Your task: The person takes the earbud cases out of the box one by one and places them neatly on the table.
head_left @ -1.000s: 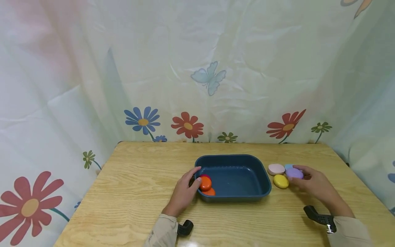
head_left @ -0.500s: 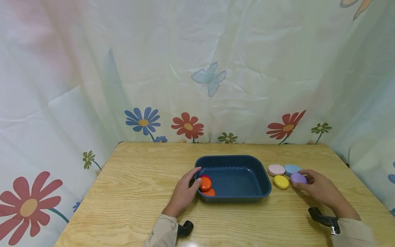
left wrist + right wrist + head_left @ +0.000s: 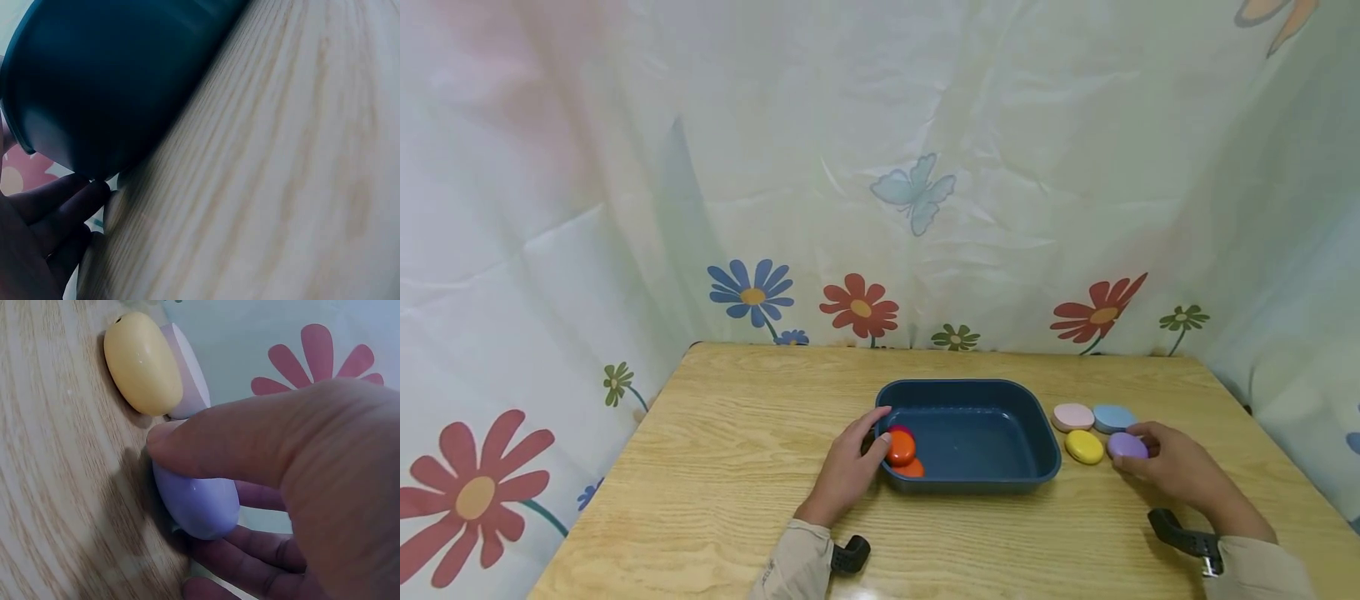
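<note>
Head view: the left hand is holding the left end of a dark blue bin, thumb and index finger reaching over its rim. A crimson piece, a red-orange piece and an orange piece are lying inside at that end, overlapping. The right hand, to the right of the bin, is pinching a purple piece between thumb and fingers. The purple piece is sitting at the right front of a small cluster: a yellow piece is lying to its left, a blue piece just behind it, a pink piece behind the yellow one. The wooden table is supporting bin and cluster; a flowered cloth is hanging behind.

Left wrist view: the bin's outer wall is filling the upper left. Fingertips are pressing against its lower edge, the fingers lying close together; the thumb's contact is not clear here.

Right wrist view: the thumb is lying across the near face of the purple piece, and fingers are curling round the far side. Whether its underside is touching the table, cannot tell. The yellow piece is partly covering the pink one beyond the thumb tip.
</note>
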